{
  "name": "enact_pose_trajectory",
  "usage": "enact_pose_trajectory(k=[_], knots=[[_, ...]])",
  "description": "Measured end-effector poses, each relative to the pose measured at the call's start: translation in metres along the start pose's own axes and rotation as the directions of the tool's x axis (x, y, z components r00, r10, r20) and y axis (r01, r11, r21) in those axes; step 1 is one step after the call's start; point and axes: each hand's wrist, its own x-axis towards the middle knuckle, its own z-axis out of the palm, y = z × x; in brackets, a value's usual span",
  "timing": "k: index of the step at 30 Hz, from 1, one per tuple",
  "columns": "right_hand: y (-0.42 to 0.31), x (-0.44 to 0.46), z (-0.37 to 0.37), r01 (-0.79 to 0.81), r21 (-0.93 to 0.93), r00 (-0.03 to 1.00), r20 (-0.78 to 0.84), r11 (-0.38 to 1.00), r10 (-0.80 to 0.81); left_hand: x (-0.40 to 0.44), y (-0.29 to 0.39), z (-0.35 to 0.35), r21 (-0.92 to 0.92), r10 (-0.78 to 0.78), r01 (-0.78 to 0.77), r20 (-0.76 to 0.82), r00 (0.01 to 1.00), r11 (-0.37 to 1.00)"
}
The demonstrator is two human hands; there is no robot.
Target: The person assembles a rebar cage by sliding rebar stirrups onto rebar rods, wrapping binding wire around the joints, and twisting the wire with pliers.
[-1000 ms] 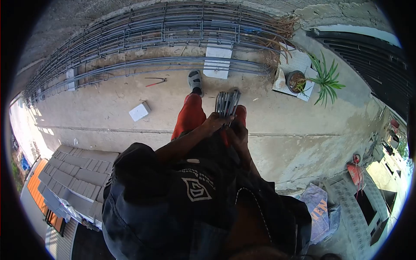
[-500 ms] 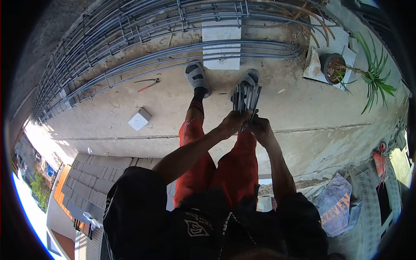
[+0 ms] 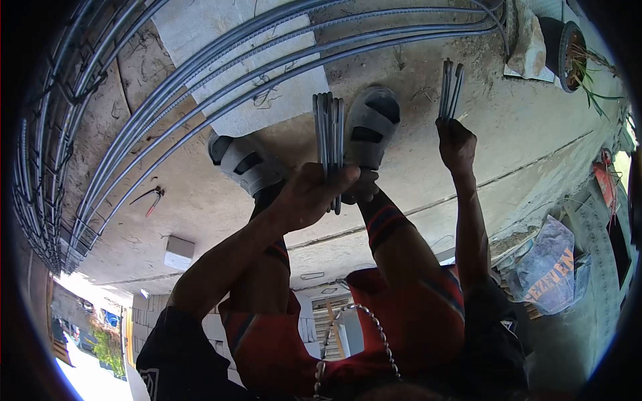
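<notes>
Both hands hold metal pieces up above the concrete floor (image 3: 414, 144). Near the middle, the left hand (image 3: 304, 194) has its fingers closed around a thick bundle of bent metal rods (image 3: 330, 137), thumb across the front; gripping near the lower end probably keeps the loose pieces together, their rounded tops pointing to twelve o'clock. Out at two o'clock, the right hand (image 3: 458, 144) is closed in a fist on the bottom of a thinner bunch of rods (image 3: 451, 90), well apart from the first, perhaps so that the two lots do not mix.

From ten to one o'clock, long steel bars (image 3: 267, 73) cross over a pale slab (image 3: 244, 120), which likely serves to keep them off the ground. The sandals (image 3: 373, 127) stand apart below them, seemingly for balance.

Farther out at two o'clock, a dark round pot (image 3: 554, 53) holds brown soil and a leafy plant (image 3: 594, 97), cut short by the view's edge. Pliers (image 3: 155, 195) lie at nine o'clock, and a white block (image 3: 179, 252) sits at eight.
</notes>
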Motion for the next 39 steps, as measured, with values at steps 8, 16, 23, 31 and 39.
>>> enact_pose_trajectory(k=[8, 16, 23, 31, 39], knots=[[-0.044, 0.024, 0.035, 0.051, 0.264, 0.988, -0.152, 0.963, -0.011, 0.027, 0.039, -0.003, 0.277, 0.622, -0.632, 0.134, 0.771, 0.724], [-0.139, 0.065, 0.016, 0.642, 0.309, 0.765, -0.198, 0.702, -0.613, 0.019, 0.081, -0.024, 0.239, 0.749, -0.725, -0.013, 0.663, 0.646], [-0.188, 0.071, 0.015, 0.357, 0.691, 0.821, 0.089, 0.629, -0.564, 0.019, 0.079, -0.039, 0.216, 0.754, -0.723, -0.163, 0.636, 0.656], [-0.23, 0.056, 0.022, 0.104, 0.706, 0.872, 0.273, 0.7, -0.405, -0.003, 0.074, -0.058, 0.219, 0.641, -0.603, -0.212, 0.738, 0.767], [-0.183, 0.059, 0.038, 0.068, 0.837, 0.887, 0.199, 0.543, -0.417, 0.027, 0.069, -0.062, 0.538, 0.721, -0.59, -0.049, 0.691, 0.603]])
